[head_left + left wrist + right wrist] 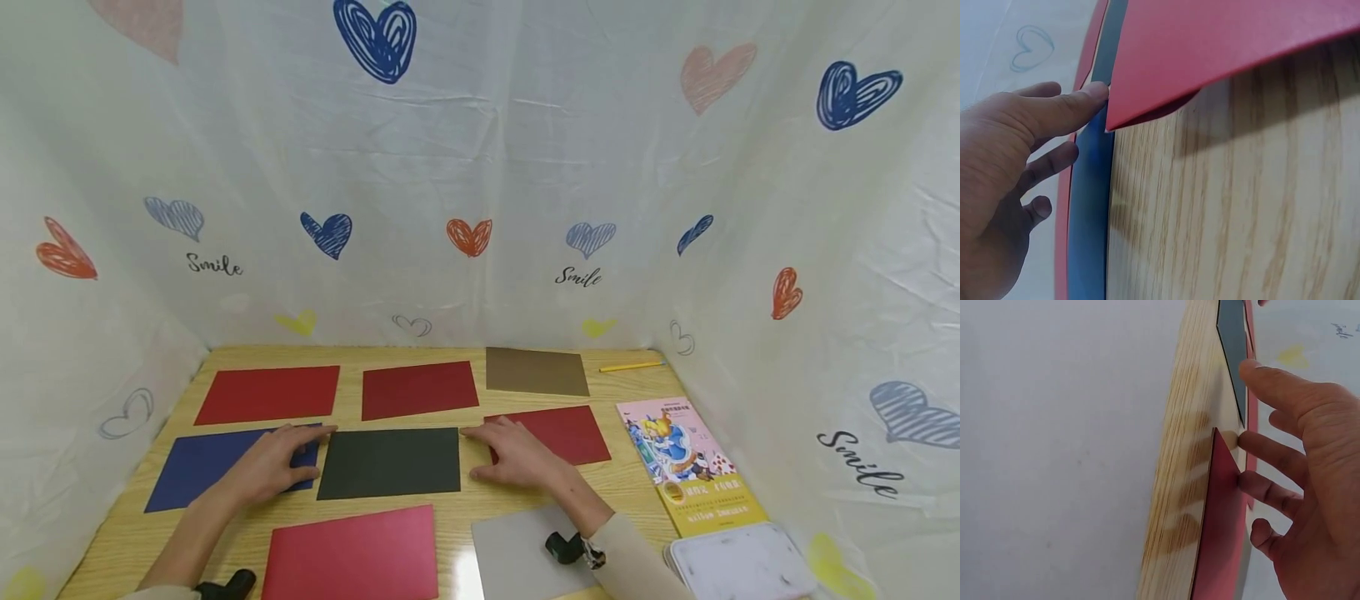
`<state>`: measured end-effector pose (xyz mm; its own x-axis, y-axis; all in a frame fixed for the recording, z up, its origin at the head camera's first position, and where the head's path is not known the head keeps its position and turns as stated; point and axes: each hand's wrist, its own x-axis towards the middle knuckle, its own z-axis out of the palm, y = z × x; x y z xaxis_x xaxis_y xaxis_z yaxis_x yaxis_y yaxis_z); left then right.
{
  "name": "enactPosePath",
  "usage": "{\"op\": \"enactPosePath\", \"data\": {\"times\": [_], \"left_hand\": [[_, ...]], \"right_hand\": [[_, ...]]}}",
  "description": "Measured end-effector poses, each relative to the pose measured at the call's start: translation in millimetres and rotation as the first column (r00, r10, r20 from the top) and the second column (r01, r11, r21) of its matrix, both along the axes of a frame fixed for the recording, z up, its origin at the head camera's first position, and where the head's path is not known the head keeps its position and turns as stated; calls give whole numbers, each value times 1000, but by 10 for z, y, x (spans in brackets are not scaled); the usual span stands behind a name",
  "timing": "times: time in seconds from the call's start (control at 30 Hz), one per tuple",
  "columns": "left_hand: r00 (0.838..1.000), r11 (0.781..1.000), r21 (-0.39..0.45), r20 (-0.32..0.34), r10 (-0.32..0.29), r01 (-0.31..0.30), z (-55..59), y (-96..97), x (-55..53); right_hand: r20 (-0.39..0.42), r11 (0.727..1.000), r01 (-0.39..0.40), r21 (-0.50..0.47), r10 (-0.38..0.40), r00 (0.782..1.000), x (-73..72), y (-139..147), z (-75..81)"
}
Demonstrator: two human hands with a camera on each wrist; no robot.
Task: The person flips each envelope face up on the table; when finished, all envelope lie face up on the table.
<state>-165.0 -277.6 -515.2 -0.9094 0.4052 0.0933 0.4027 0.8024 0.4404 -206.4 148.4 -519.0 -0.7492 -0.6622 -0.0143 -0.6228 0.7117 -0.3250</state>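
A dark green envelope-sized sheet (390, 467) lies in the middle of the table between both hands. My left hand (273, 462) is over the blue sheet (202, 471), its fingers reaching to the dark green sheet's upper left corner. At the opposite side, my right hand (521, 454) overlaps a red sheet (573, 433), with its index fingertip at the dark green sheet's upper right corner. Fingers of the left hand (1004, 150) look loosely spread in the left wrist view. Those of the right hand (1329, 469) are spread apart too, with nothing gripped.
Two red sheets (270, 395) (420, 390) and a brown one (536, 372) line the back. In front lie a pinkish-red sheet (352, 554) and a grey one (517, 550). A yellow pencil (632, 366), a picture book (686, 458) and a white case (742, 562) are at right.
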Motion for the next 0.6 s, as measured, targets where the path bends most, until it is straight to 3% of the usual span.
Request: {"op": "enactPosePath", "data": {"times": [0.23,0.6], "left_hand": [[1000,1000,18,15,-22,22,-21,61,12],[998,1000,-9,54,-26,27,8,95,-25]], "right_hand": [[10,1000,-2,28,1,1000,19,-35,-15],[-43,998,-34,48,36,998,48,-34,-17]]}}
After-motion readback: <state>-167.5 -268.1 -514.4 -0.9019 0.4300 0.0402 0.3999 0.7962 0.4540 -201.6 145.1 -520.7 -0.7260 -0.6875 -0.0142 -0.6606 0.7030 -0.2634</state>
